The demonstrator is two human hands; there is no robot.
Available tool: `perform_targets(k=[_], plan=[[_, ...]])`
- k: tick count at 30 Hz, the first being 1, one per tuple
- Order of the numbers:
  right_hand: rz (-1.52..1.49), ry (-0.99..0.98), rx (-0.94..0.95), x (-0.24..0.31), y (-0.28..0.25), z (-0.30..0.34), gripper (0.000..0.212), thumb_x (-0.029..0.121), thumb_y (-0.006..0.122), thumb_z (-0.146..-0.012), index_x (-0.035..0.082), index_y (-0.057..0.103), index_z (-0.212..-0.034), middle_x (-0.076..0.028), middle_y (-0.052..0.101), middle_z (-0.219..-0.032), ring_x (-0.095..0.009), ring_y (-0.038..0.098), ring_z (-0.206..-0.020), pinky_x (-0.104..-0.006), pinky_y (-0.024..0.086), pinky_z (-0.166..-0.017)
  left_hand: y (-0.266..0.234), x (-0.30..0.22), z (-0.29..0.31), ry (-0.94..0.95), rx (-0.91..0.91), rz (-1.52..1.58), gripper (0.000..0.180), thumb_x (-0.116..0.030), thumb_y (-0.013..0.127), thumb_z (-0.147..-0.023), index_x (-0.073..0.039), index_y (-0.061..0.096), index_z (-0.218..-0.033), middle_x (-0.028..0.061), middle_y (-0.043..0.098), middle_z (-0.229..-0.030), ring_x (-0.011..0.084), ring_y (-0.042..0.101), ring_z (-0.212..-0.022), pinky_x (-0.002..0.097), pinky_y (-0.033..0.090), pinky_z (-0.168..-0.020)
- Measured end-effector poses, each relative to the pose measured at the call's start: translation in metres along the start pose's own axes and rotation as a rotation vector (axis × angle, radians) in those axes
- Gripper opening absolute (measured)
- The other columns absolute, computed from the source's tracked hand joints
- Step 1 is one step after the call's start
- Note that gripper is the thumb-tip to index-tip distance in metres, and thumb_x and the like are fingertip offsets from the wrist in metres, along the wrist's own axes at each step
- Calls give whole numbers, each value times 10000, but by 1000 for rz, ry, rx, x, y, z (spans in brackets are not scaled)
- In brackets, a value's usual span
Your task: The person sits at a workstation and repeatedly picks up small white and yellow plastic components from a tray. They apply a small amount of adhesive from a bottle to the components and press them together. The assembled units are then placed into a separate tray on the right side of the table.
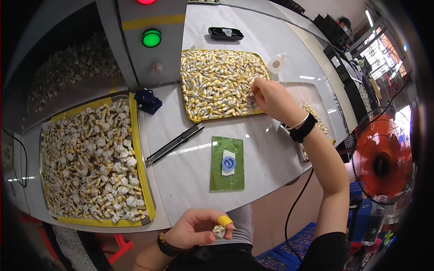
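My left hand, low in front of my lap, pinches a small white swirled piece between thumb and fingers. A yellow finger cot covers one of its fingertips. At the right edge of a yellow-rimmed tray my right hand reaches in with its fingers pinched together; what they hold, if anything, is hidden. Many small pointed white-and-yellow pieces fill that tray. Between my hands, a green mat lies on the table with a round blue piece on a white pad.
At left, a yellow-edged tray holds white-and-yellow pieces under a machine with a lit green lamp. A box cutter and dark blue cloth lie nearby. A white bottle stands behind; an orange fan is at right.
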State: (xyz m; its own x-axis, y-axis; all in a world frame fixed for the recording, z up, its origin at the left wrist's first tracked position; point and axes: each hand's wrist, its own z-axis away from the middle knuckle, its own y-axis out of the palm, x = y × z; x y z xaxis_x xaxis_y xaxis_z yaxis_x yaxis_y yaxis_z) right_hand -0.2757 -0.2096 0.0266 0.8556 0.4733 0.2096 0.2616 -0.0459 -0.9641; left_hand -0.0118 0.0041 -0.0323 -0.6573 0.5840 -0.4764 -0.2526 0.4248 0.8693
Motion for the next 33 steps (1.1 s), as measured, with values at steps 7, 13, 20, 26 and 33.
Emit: perform_targets(k=[7, 13, 20, 26, 33], plan=[[107, -71, -45, 2, -12, 18, 79, 27, 536, -791, -11, 582, -841, -184, 591, -807, -339, 572, -827, -417, 461, -747, 14, -7, 4, 26, -244, -11, 412, -324, 727, -794, 30, 621, -977, 104, 638, -802, 224, 569, -776, 321, 441, -667], [-197, 65, 8, 17, -31, 24, 70, 27, 562, -843, -13, 604, -882, -94, 586, -759, -180, 566, -666, -295, 459, -616, 2, -10, 11, 26, -110, 77, 416, -233, 666, -867, 53, 564, -1151, 96, 614, -1029, 154, 588, -963, 309, 446, -896], [-666, -24, 146, 89, -34, 64, 125, -33, 637, -768, -1, 658, -886, -51, 622, -715, -93, 564, -596, -221, 448, -544, 7, -21, 12, 41, -139, 41, 375, -66, 643, -863, 56, 530, -1199, 102, 600, -1139, 165, 584, -1048, 332, 425, -969], [-360, -151, 115, 103, -21, 72, 177, -61, 645, -727, 0, 620, -891, -82, 605, -734, -220, 587, -654, -299, 468, -557, 27, -28, 3, 5, -416, 2, 400, -192, 756, -778, 65, 602, -1043, 163, 642, -933, 222, 630, -870, 341, 493, -800], [-157, -354, 124, 102, -20, 70, 247, -44, 628, -670, 3, 613, -912, -102, 594, -812, -241, 588, -707, -328, 497, -619, 24, -23, 4, 52, -424, 6, 397, -159, 764, -769, 51, 569, -1043, 175, 644, -940, 221, 638, -892, 333, 494, -821]])
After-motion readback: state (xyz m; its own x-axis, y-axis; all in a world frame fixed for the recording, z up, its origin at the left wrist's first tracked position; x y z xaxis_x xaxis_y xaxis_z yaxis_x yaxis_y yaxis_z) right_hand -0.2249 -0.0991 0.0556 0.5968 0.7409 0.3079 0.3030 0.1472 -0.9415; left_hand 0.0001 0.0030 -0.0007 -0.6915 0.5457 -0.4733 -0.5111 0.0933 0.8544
